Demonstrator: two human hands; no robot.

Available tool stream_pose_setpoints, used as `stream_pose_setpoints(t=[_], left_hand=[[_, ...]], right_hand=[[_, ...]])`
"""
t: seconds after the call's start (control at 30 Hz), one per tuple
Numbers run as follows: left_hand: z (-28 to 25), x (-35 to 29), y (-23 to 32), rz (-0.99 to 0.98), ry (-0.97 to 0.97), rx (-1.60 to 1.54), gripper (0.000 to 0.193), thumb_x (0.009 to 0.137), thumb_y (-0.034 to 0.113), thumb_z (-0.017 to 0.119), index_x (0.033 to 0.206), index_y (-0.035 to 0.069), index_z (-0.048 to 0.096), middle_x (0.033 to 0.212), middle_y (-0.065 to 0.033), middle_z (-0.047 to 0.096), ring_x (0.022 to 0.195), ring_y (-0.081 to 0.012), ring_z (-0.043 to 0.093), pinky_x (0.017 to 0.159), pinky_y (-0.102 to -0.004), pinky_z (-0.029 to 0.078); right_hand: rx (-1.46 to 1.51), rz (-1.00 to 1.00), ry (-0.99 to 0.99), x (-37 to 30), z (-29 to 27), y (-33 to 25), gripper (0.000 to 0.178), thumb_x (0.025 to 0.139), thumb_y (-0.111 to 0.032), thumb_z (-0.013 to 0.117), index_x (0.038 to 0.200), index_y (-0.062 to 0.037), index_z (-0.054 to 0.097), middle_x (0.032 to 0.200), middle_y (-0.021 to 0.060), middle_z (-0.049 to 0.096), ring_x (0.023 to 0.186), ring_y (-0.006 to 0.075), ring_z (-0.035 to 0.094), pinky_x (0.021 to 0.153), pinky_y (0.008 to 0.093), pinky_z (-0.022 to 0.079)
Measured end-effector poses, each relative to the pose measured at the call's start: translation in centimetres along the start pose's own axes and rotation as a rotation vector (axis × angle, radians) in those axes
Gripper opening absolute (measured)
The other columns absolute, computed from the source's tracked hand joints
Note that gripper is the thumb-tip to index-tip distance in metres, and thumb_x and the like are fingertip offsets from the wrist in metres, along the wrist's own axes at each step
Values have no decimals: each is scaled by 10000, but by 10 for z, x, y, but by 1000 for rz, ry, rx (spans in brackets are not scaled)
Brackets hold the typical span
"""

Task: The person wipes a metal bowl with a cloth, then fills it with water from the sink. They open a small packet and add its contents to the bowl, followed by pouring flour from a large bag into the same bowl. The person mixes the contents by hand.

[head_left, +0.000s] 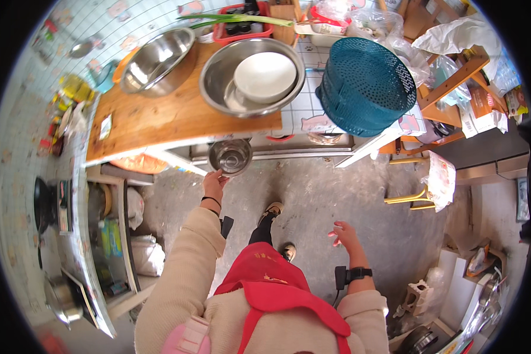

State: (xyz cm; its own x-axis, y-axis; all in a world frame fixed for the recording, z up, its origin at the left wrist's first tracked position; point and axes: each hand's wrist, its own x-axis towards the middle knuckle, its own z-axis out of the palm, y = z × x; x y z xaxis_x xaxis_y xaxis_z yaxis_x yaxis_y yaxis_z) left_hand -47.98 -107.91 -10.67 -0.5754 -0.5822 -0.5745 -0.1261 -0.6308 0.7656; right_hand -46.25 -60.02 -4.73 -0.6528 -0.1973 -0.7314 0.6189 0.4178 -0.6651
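One steel bowl (230,157) is at the near edge of the wooden counter (153,121), rim pinched by the left hand (215,186); the right hand (345,235), loosely open, hangs well back. Carrying seems in hand; moving on calls for steady pinching.

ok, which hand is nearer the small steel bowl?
Left. The left hand holds the small steel bowl at its near edge; the right hand is apart from it, off to the right over the floor.

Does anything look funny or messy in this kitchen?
The green onion looks a bit odd: it lies across the red basket at the back, sticking out past both sides.
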Motion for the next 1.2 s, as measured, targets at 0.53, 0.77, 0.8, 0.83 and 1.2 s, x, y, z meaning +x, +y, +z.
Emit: stream_pose_setpoints(t=[0.53,0.77,0.8,0.83,1.2], left_hand=[[182,224,10,65,-116,-58,143,807,150,546,877,26,550,755,-75,579,627,-169,576,569,-279,510],[182,212,2,-26,-135,183,149,802,159,555,877,31,549,754,-75,579,614,-164,574,551,-276,505],[180,207,2,-39,-138,214,150,801,160,557,877,31,548,754,-75,579,612,-163,574,549,-276,504],[179,201,0,-51,-143,244,151,800,161,558,877,32,548,753,-75,578,610,-163,574,546,-276,504],[137,111,-17,-170,-223,569,163,791,174,573,878,39,547,752,-76,578,589,-156,572,519,-272,496]], right_hand=[[354,331,302,299,3,-121,281,826,-136,497,1078,-11,505,853,130,627,521,176,566,447,289,472],[451,357,410,340,8,-120,248,817,-123,501,1038,-12,522,841,119,624,533,179,570,442,287,469],[468,358,420,342,9,-118,243,816,-121,502,1033,-13,525,839,118,624,535,179,571,441,286,468],[486,357,431,344,10,-116,239,815,-119,503,1027,-13,527,837,116,623,537,180,572,440,286,468],[756,188,464,328,6,-110,189,801,-98,510,966,-15,554,817,99,619,556,184,578,432,283,462]])
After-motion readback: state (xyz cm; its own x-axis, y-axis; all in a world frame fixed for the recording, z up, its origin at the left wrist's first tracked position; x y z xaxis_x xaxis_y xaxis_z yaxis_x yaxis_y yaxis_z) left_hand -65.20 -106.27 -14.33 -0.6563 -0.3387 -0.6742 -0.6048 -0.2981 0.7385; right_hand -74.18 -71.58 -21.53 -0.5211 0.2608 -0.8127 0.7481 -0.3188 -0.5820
